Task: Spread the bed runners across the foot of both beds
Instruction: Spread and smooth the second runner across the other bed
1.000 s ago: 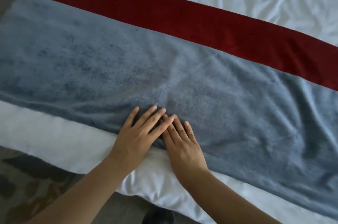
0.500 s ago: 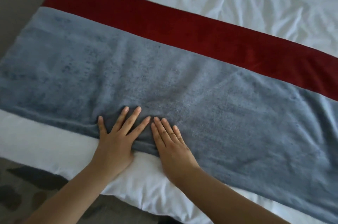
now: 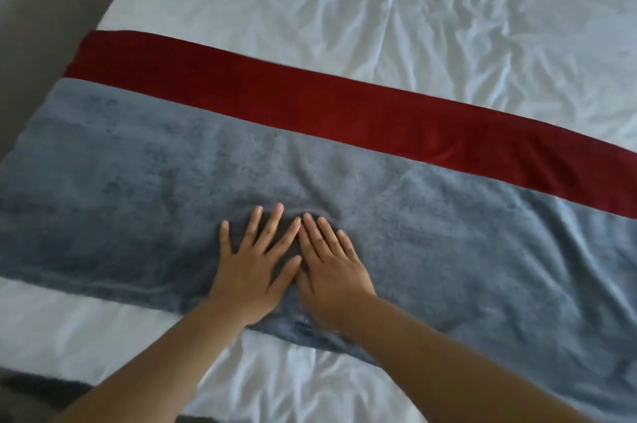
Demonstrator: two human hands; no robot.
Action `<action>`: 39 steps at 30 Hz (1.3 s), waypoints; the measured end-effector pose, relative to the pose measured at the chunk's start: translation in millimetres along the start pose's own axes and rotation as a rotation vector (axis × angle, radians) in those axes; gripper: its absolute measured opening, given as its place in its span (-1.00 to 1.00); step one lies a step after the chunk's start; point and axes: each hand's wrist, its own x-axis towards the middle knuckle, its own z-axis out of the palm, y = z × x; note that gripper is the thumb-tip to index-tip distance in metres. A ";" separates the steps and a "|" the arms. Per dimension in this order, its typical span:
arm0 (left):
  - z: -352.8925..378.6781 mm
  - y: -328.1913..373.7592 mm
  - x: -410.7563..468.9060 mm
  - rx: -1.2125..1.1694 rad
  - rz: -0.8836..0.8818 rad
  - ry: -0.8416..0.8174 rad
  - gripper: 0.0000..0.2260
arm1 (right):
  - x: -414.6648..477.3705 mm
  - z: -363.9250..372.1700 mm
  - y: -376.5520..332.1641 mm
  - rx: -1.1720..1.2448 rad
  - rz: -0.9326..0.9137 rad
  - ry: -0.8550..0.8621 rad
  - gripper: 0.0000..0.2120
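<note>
A wide grey-blue runner (image 3: 138, 201) lies across the foot of a bed with a white sheet (image 3: 379, 26). A narrower dark red runner (image 3: 310, 101) lies along its far edge, partly under it. My left hand (image 3: 255, 267) and my right hand (image 3: 331, 267) press flat on the middle of the grey-blue runner, side by side, fingers spread and pointing away from me. Neither hand grips anything. Small creases bunch in the cloth just beyond the fingertips.
The white sheet is wrinkled over the upper part of the bed. A strip of white bedding (image 3: 86, 329) shows between the grey-blue runner and the near bed edge. Grey floor (image 3: 41, 8) lies past the bed's left side.
Both hands have slid forward from the runner's near edge onto its middle, pushing the cloth away from me. My view has tilted up and more of the white sheet shows.
</note>
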 end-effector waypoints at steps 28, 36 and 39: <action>48.4 66.8 53.6 0.029 -0.049 0.234 -0.31 | -60.5 11.1 170.6 -0.088 0.392 0.389 -0.37; 48.9 69.5 54.6 0.071 -0.094 0.254 -0.33 | -70.1 6.3 198.1 -0.077 0.397 0.344 -0.38; 45.9 74.3 54.3 0.075 -0.113 0.256 -0.37 | -70.9 2.1 197.5 -0.066 0.393 0.313 -0.38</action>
